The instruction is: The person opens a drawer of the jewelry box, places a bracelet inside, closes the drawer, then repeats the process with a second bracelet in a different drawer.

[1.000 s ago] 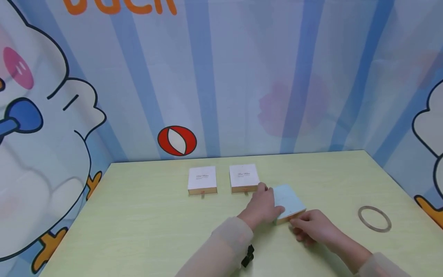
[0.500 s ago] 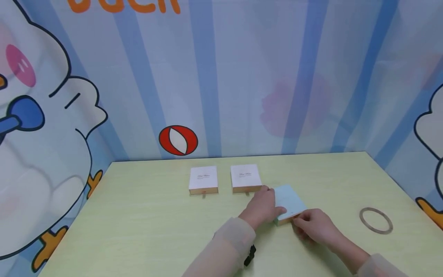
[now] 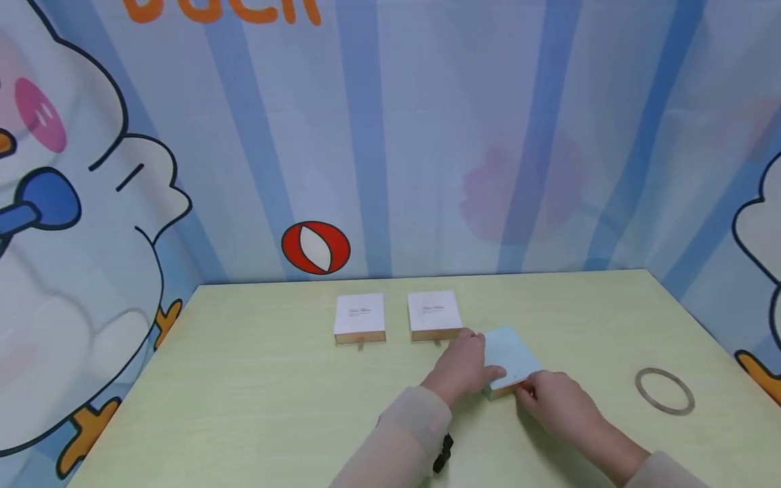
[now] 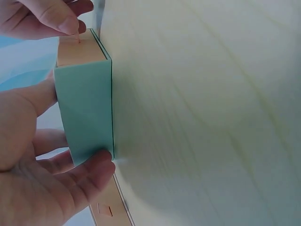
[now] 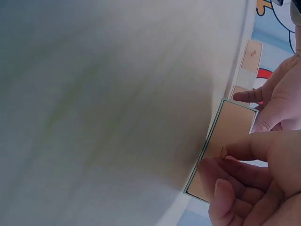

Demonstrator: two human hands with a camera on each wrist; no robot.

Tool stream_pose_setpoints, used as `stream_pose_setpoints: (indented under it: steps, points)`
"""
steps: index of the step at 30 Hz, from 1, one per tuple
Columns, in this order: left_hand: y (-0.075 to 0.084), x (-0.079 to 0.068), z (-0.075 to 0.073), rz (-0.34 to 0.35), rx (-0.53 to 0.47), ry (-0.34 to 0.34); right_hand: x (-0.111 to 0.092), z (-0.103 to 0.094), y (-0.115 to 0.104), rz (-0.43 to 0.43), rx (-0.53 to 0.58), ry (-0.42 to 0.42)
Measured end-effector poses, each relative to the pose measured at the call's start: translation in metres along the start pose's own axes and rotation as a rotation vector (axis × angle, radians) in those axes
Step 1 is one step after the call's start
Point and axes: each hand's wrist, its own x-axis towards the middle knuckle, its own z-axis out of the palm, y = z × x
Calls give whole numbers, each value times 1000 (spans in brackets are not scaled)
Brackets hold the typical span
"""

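Note:
A light blue drawer-style box [image 3: 511, 356] sits angled on the table, to the right of two white boxes. My left hand [image 3: 465, 362] holds its left side, thumb over the top near the front edge; in the left wrist view its fingers wrap the green-blue side wall [image 4: 87, 108]. At the box's tan front [image 5: 228, 123], my right hand [image 3: 561, 400] pinches a small ribbon tab [image 4: 78, 38] between thumb and finger. The drawer looks flush with its sleeve. Part of the tan front is hidden behind the right fingers in the right wrist view.
Two white boxes with printed lids, the left one [image 3: 360, 313] and the right one [image 3: 434, 310], stand toward the back with tabs facing forward. A grey-brown ring [image 3: 671, 411] lies at the right. A cartoon-printed backdrop [image 3: 427, 135] rises behind the table [image 3: 244, 393].
My right hand has closed in on the box's front, and its back has turned upward. The left hand keeps its hold; the box has barely moved. The camera view has shifted slightly.

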Motion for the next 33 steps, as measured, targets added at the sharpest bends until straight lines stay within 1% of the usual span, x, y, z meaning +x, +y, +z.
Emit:
stream_pose_setpoints:
  steps: [3,7,15,19,26,33]
  points:
    - [0,-1,-1,-3,-3,-4,0,0,0,-23,-43,9]
    - [1,-2,-2,-2,4,-7,0,2,1,-35,-67,8]
    - [1,-3,-4,12,35,-6,2,3,3,-60,-51,5]
    - [0,-2,-5,21,35,-4,3,2,4,-71,-47,4]
    - [0,-1,-4,21,41,-2,6,1,5,-97,-61,1]
    - [-1,0,-3,29,49,3,7,0,3,-108,-89,-20]
